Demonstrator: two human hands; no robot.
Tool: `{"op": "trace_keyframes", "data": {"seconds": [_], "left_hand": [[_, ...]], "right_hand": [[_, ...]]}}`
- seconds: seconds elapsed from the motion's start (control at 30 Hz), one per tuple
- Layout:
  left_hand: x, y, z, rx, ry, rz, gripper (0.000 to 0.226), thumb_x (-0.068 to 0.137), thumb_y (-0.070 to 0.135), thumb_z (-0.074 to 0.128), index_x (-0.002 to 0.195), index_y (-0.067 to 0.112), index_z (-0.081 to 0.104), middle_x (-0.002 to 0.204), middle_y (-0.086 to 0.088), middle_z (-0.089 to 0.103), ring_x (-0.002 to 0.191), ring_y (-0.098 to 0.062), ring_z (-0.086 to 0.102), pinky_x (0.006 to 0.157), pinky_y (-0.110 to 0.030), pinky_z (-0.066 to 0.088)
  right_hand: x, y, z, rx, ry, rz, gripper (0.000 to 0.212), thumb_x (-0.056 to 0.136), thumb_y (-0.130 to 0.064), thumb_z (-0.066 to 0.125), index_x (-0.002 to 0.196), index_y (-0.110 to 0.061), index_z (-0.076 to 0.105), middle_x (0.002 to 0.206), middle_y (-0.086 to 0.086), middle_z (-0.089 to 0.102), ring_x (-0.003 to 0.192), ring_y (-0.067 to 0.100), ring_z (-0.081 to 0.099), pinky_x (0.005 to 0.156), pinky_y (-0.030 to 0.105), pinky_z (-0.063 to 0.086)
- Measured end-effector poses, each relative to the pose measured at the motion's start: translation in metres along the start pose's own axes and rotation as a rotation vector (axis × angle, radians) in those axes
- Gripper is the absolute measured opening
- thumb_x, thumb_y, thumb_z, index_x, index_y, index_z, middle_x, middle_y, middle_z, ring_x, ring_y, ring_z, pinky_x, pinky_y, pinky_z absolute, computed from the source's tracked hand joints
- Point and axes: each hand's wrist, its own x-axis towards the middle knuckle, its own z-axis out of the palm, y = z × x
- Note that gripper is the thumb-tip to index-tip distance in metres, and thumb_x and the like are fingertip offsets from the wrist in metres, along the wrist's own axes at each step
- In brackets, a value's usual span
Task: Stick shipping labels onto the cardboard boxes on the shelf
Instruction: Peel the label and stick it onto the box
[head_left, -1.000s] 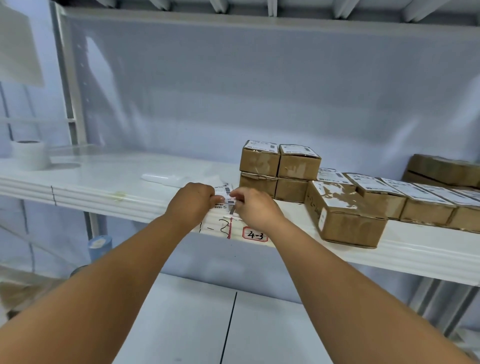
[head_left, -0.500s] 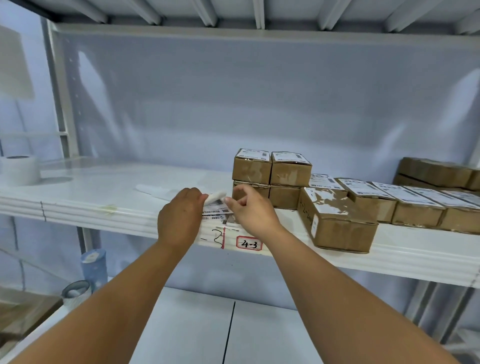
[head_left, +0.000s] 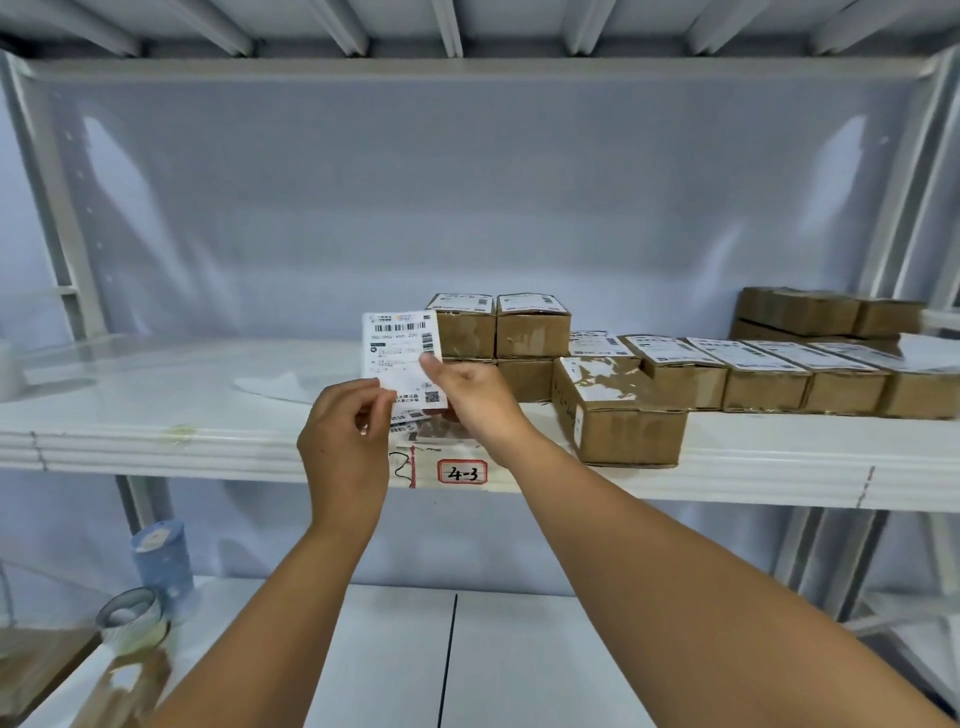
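Right grip (head_left: 478, 405) pinches the label (head_left: 401, 353) at its right edge; left grip (head_left: 343, 447) pinches its lower left corner. Label stands upright over the shelf (head_left: 156, 431) front, beside the boxes (head_left: 618, 431). I judge it light, limp, sticky-backed: hold edges only.

backdrop: translucent plastic sheet (head_left: 467, 208) | frame: white metal uprights (head_left: 54, 218) | shelf (head_left: 156, 400): white, glossy | light: soft, diffuse

Cardboard boxes (head_left: 618, 421) number about thirteen, though the blurred far-right stack makes that unsure. One shipping label (head_left: 400, 353) is held up. Two rolls (head_left: 161, 556) stand on the lower level.
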Motion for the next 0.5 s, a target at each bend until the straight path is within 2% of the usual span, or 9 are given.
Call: {"op": "trace_keyframes", "data": {"seconds": [0.07, 0.1, 0.2, 0.3, 0.37, 0.47, 0.5], "left_hand": [[-0.006, 0.006, 0.002, -0.063, -0.033, -0.022, 0.013, 0.085, 0.001, 0.062, 0.093, 0.009, 0.069, 0.099, 0.0, 0.062, 0.08, 0.0, 0.058, 0.074, 0.0, 0.039], [-0.008, 0.009, 0.003, -0.095, -0.04, -0.046, 0.018, 0.085, -0.001, 0.061, 0.098, 0.011, 0.066, 0.102, 0.002, 0.058, 0.082, 0.0, 0.058, 0.076, -0.006, 0.043], [-0.008, 0.023, 0.003, -0.222, -0.022, -0.183, 0.036, 0.085, 0.002, 0.059, 0.115, 0.022, 0.053, 0.117, 0.007, 0.05, 0.094, -0.012, 0.058, 0.076, -0.02, 0.048], [-0.003, 0.037, 0.003, -0.377, -0.041, -0.374, 0.042, 0.088, 0.008, 0.058, 0.124, 0.027, 0.046, 0.118, 0.005, 0.056, 0.091, -0.013, 0.062, 0.077, -0.026, 0.048], [0.001, 0.045, 0.003, -0.441, -0.104, -0.449, 0.034, 0.089, 0.007, 0.056, 0.119, 0.022, 0.053, 0.105, 0.001, 0.066, 0.082, -0.008, 0.065, 0.071, -0.024, 0.048], [0.002, 0.055, 0.003, -0.464, -0.18, -0.444, 0.022, 0.088, 0.002, 0.055, 0.104, 0.015, 0.061, 0.092, 0.0, 0.072, 0.07, -0.004, 0.067, 0.065, -0.022, 0.05], [0.001, 0.061, 0.003, -0.472, -0.202, -0.433, 0.019, 0.088, 0.001, 0.055, 0.1, 0.014, 0.062, 0.087, 0.001, 0.071, 0.066, -0.004, 0.067, 0.063, -0.021, 0.051]], "right_hand": [[-0.006, -0.003, 0.002, 0.049, -0.014, -0.005, 0.027, 0.094, -0.028, 0.059, 0.104, -0.004, 0.067, 0.091, 0.008, 0.068, 0.071, 0.02, 0.063, 0.064, 0.036, 0.059], [-0.009, -0.004, 0.005, 0.062, -0.006, -0.01, 0.02, 0.095, -0.02, 0.056, 0.108, -0.01, 0.066, 0.098, 0.006, 0.069, 0.075, 0.019, 0.064, 0.063, 0.031, 0.058], [-0.021, -0.002, 0.011, 0.125, 0.043, -0.022, 0.019, 0.095, -0.012, 0.051, 0.104, -0.021, 0.065, 0.098, -0.001, 0.068, 0.088, 0.023, 0.067, 0.08, 0.04, 0.058], [-0.033, -0.003, 0.007, 0.222, 0.055, 0.009, 0.02, 0.094, -0.008, 0.049, 0.101, -0.02, 0.064, 0.097, 0.002, 0.07, 0.081, 0.026, 0.069, 0.077, 0.045, 0.059], [-0.041, -0.007, -0.002, 0.233, 0.072, 0.006, 0.019, 0.094, -0.008, 0.05, 0.101, -0.021, 0.063, 0.098, 0.002, 0.069, 0.077, 0.022, 0.068, 0.073, 0.042, 0.06], [-0.048, -0.015, -0.018, 0.089, 0.162, -0.098, 0.019, 0.093, -0.014, 0.052, 0.106, -0.023, 0.063, 0.109, -0.003, 0.069, 0.085, 0.014, 0.066, 0.066, 0.024, 0.056], [-0.049, -0.02, -0.025, 0.058, 0.206, -0.136, 0.017, 0.094, -0.016, 0.053, 0.107, -0.022, 0.063, 0.109, -0.004, 0.069, 0.087, 0.013, 0.065, 0.066, 0.023, 0.055]]}}
